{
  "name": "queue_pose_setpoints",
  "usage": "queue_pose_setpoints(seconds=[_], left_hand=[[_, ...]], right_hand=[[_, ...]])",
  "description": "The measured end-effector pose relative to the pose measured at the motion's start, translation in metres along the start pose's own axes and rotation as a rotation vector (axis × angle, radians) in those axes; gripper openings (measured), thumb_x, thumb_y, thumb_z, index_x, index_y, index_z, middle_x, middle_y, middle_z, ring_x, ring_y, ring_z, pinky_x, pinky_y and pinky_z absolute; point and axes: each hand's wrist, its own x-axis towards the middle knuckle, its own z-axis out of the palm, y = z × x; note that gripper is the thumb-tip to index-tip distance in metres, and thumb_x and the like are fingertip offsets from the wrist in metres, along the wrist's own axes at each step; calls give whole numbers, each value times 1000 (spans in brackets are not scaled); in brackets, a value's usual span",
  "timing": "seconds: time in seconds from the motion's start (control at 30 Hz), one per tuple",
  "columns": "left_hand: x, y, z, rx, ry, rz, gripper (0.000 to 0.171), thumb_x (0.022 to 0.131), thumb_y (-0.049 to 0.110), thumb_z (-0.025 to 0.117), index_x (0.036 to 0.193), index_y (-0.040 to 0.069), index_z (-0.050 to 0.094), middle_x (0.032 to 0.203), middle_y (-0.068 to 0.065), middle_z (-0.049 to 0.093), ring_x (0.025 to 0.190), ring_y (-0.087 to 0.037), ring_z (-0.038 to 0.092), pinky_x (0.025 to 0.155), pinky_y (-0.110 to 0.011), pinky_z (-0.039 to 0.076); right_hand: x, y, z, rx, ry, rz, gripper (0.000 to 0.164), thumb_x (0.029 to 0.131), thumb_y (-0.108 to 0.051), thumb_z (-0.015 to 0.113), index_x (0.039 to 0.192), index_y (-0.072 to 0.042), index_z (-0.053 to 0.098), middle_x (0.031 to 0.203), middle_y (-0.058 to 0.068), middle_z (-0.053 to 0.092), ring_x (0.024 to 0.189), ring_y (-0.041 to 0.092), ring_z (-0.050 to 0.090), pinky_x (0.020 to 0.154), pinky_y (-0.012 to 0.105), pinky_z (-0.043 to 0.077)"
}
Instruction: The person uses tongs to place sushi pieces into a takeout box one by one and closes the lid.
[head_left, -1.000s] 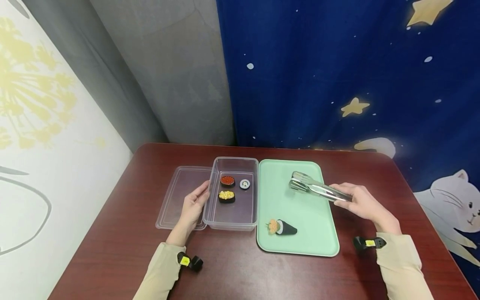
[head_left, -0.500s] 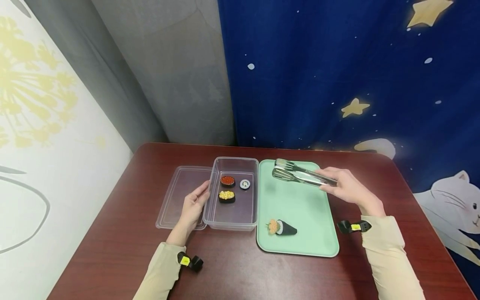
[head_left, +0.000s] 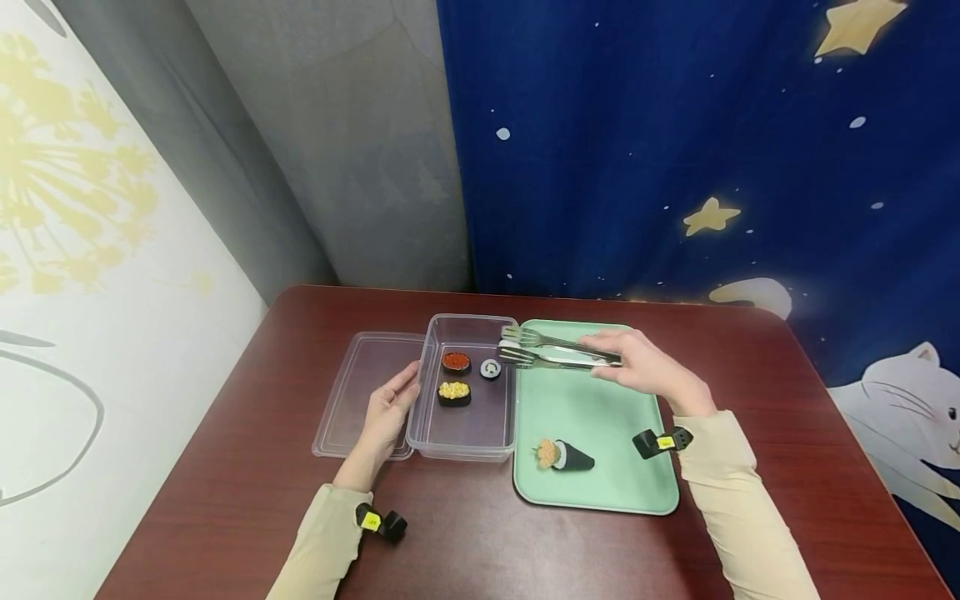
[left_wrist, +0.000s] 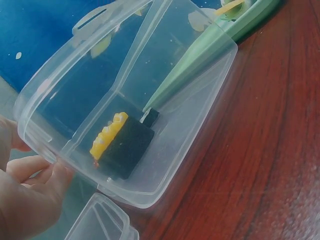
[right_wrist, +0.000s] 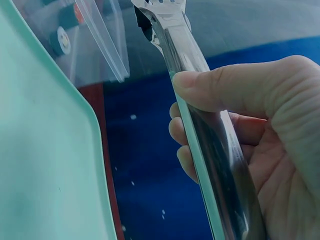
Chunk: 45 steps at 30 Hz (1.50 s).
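While right fingers (right_wrist: 178, 131) grip tongs (right_wrist: 215, 155), left fingers (left_wrist: 31, 166) touch box (head_left: 480, 429); red-brown table (head_left: 465, 533), starry blue curtain (head_left: 600, 167) behind.

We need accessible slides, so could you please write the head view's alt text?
A right hand holds metal tongs, tips over the rim of a clear plastic box of three sushi pieces; the left hand touches its left side. A temaki lies on the green tray alongside.

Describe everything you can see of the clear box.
The clear box looks like hard plastic: rectangular, rimmed, uncovered, standing on the table. Inside sit a red-topped piece, a yellow-topped piece and a round roll. The left hand touches its left side; the tray lies close along its right. The tongs reach over its right rim; whether they touch is unclear.
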Motion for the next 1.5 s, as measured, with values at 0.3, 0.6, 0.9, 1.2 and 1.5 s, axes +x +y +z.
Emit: queue_pose_setpoints(seconds=[0.3,0.6,0.9,1.2,1.5], left_hand=[[-1,1,1,16,4,-19,42,94,-8,46,135,-11,41,141,-19,40,132,-30,35,100,-14,36],[0,1,0,8,4,-13,42,93,-8,46,134,-11,40,141,-21,39,131,-33,34,98,-13,37],[0,1,0,14,-6,-31,43,94,-7,47,135,-11,39,142,-20,38,132,-30,34,103,-18,35],[0,0,0,18,9,-3,42,92,-8,47,134,-12,40,140,-22,39,130,-34,35,96,-11,38],[0,0,0,18,4,-5,43,92,-8,47,134,-12,40,141,-22,39,131,-32,35,98,-13,37]], right_hand=[[22,-10,14,-11,-114,8,45,80,-7,72,122,3,60,117,15,63,105,27,60,83,42,52],[43,-15,15,-69,-220,-76,36,77,-2,69,113,0,65,98,9,65,85,22,59,74,37,51],[64,-25,11,-127,-341,-85,39,74,2,68,113,4,65,97,11,66,84,23,60,72,33,52],[86,-41,7,-183,-482,-14,31,73,5,64,104,1,68,88,11,67,68,13,49,60,25,46],[100,-58,8,-255,-562,-3,19,72,9,59,72,-10,62,59,-8,35,58,10,31,50,19,28]])
